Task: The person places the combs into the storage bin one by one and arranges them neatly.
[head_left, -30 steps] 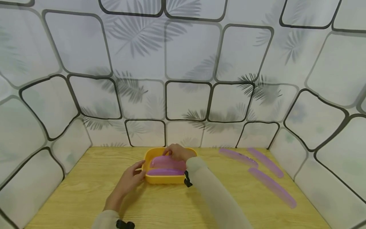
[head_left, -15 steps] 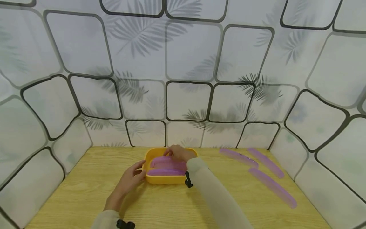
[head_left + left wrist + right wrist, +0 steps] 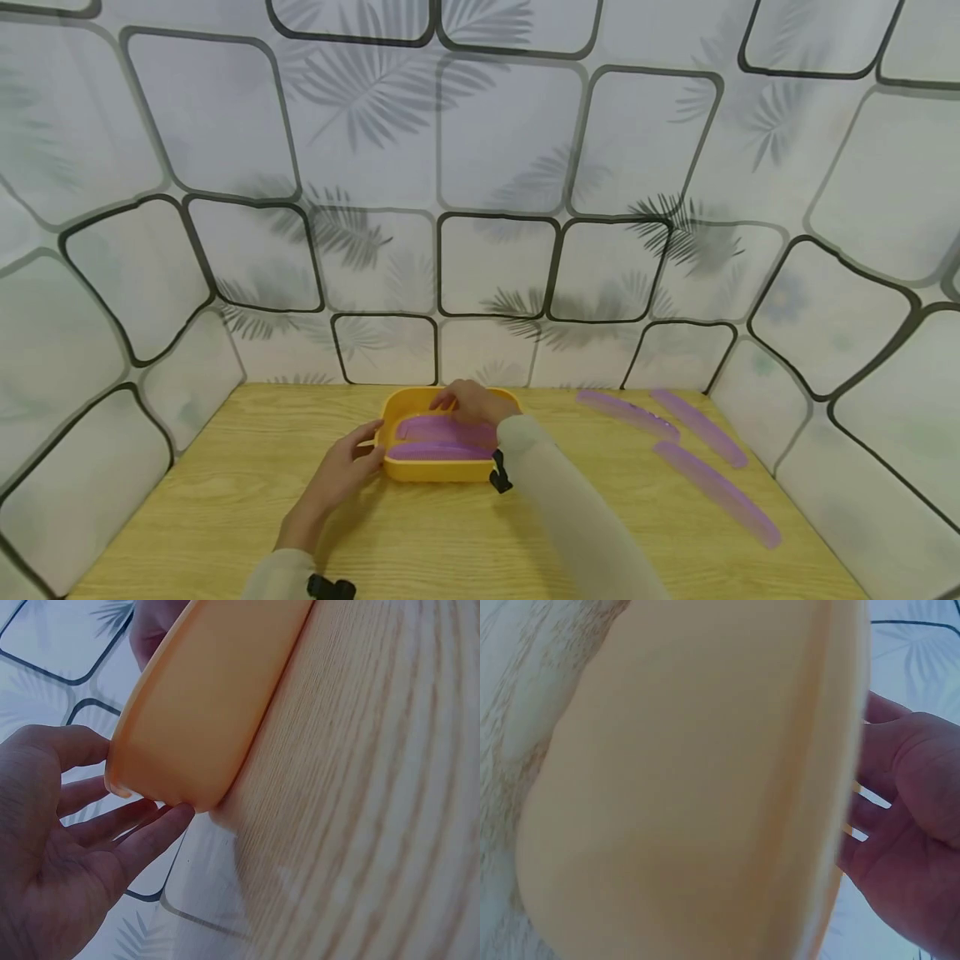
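Observation:
In the head view a yellow plastic basket (image 3: 438, 471) stands near the back of the table. Two purple combs lie inside, a front comb (image 3: 438, 451) along the near wall and a rear comb (image 3: 423, 428) behind it. My left hand (image 3: 341, 475) grips the basket's left corner; in the left wrist view, its fingers (image 3: 154, 836) lie against the end wall, with one digit at the rim. My right hand (image 3: 472, 402) reaches into the basket over the rear comb, its fingertips close above the upper edge. I cannot tell whether it still holds this comb.
Three more purple combs lie on the wood-grain table (image 3: 225, 500) at the right: a left one (image 3: 628, 413), a far one (image 3: 699, 427) and a near one (image 3: 718, 493). Patterned white walls (image 3: 495, 267) enclose the back and sides.
Inside the basket, the rear comb has tilted down from a more upright position and sits lower beneath my right hand. My left hand has kept its place on the basket.

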The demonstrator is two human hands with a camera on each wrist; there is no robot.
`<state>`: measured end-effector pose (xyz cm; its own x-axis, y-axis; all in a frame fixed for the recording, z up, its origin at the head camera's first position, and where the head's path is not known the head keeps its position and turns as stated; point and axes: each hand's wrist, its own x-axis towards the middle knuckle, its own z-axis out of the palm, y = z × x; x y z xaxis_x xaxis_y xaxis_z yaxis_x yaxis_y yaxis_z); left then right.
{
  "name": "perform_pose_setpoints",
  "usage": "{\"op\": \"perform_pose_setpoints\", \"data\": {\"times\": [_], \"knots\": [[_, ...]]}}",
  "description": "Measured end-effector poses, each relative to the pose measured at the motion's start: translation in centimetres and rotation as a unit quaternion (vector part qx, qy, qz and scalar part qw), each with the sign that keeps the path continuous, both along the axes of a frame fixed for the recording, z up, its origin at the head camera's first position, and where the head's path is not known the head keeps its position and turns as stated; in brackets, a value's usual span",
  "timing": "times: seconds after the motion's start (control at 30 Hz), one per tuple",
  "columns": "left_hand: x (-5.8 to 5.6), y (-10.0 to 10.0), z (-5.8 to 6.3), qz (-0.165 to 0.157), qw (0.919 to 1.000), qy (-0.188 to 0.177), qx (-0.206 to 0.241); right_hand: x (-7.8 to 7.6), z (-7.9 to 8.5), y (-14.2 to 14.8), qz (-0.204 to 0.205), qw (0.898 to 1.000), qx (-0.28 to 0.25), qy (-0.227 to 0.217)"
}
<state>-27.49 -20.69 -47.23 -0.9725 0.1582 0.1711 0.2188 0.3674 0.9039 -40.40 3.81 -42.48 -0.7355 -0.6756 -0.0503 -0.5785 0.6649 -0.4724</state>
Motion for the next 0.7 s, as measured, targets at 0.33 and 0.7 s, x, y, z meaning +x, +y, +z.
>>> {"op": "perform_pose_setpoints", "data": {"times": [0.33,0.7], "knots": [[-0.1,0.0,-0.1,0.001,1.0000,0.008,-0.004,0.9,1.2,0.9,0.027,0.998,-0.047,-0.030],[-0.1,0.1,-0.2,0.008,0.9999,0.009,0.001,3.7,3.1,4.3,0.000,0.999,-0.039,-0.012]]}}
